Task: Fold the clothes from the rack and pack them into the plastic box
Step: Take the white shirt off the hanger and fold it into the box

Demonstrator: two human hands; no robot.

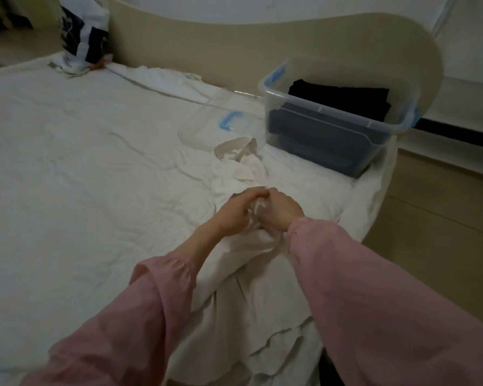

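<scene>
Left hand [236,211] and right hand [282,210] meet over the middle of the pale shirt [251,246], knuckles almost touching. The fingers of both are curled in and pinch a small bunch of the cloth between them. It may be the front edge they grip, though the picture is too soft there to be sure. Both forearms reach forward from the near edge, slightly bent, in loose pink sleeves [374,288] gathered at the wrists. The left wrist is bare a good way up.

The shirt lies lengthwise on the bed [81,149]. Its open collar [240,154] points away toward the headboard, and its lower part is rumpled near the person. It sits on the right side of the bed, near the plastic box [332,112] but apart from it. The box stands open at the far right corner of the bed, clear-walled with blue clips, and holds folded dark clothes [343,98]. Its clear lid [207,126] lies flat on the sheet just left of it, beyond the collar.

The white sheet is creased all over. A curved beige headboard [234,51] runs behind, and a dark-and-white bundle [81,29] leans against its left end. Pale floor [430,204] shows to the right of the bed.
</scene>
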